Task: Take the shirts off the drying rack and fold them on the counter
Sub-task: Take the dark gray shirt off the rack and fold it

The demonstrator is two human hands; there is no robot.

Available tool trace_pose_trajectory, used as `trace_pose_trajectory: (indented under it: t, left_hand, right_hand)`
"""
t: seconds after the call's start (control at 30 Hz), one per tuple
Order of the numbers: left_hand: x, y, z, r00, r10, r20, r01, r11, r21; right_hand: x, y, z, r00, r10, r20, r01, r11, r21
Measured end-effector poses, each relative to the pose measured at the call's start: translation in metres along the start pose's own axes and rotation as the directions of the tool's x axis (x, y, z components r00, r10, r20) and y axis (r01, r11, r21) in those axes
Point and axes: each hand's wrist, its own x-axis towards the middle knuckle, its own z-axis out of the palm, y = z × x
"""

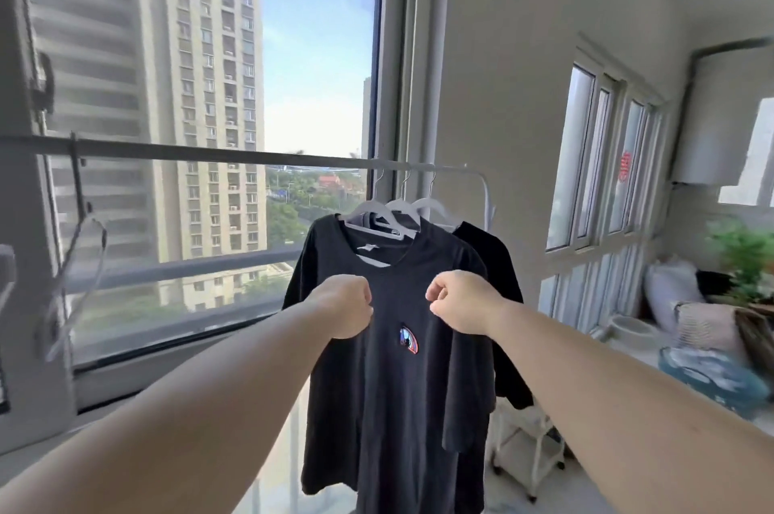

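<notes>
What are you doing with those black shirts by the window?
A person is taking laundry down. Both arms reach out to the front black shirt, which hangs on a white hanger on the rail. The left hand and right hand have curled fingers at the shirt's chest, seemingly pinching the cloth. More dark shirts hang behind it. Nothing is off the rail yet.
</notes>
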Motion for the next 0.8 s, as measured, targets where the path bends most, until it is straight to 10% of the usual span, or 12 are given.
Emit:
trace_pose_trajectory:
  t: [0.2, 0.53, 0.8]
  left_hand:
    - [0.064, 0.003, 0.010, 0.995, -0.088, -0.054, 0.087, 0.996, -0.009]
    - [0.129, -0.024, 0.014, 0.966, -0.222, -0.136, 0.219, 0.975, -0.036]
    - [0.188, -0.058, -0.006, 0.917, -0.245, -0.315, 0.275, 0.960, 0.054]
  right_hand:
    - [0.090, 0.009, -0.001, 0.971, -0.073, -0.226, 0.064, 0.997, -0.047]
    - [0.177, 0.007, 0.014, 0.992, -0.056, -0.114, 0.043, 0.993, -0.112]
    - [0.200, 0.007, 0.002, 0.949, -0.012, -0.316, 0.030, 0.998, 0.055]
